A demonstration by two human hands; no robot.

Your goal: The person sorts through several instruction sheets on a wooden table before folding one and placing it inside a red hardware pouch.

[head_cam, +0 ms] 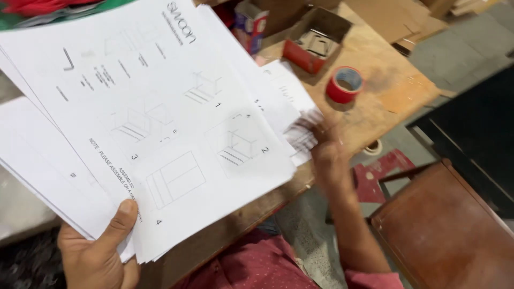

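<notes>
My left hand (99, 251) has its thumb clamped over the bottom edge of a fanned stack of instruction sheets (160, 118), tilted up so the diagrams face me. Right hand (329, 155) is blurred at the far sheets' edge near the red tape roll (344, 84); honestly can't tell if it's pinching anything.

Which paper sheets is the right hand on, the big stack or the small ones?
The small sheets lying on the wooden table, under the blurred right hand. The big stack of diagram sheets is held up by the left hand.
</notes>
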